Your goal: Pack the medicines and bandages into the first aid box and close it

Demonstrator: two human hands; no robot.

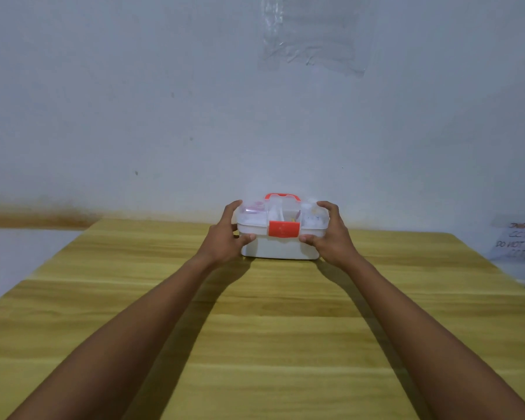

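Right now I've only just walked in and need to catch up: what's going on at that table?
A person is holding a white first aid box on the wooden table, left hand and right hand gripping its two ends. The clear lid is down, and the red latch sits over the front. Some items show faintly through the lid; nothing loose is visible on the table.

A pale wall (103,101) is filling the upper view, clear plastic sheet (315,34) hanging at one o'clock; the wooden surface (270,328) is lying below, a paper notice (517,242) at three o'clock.
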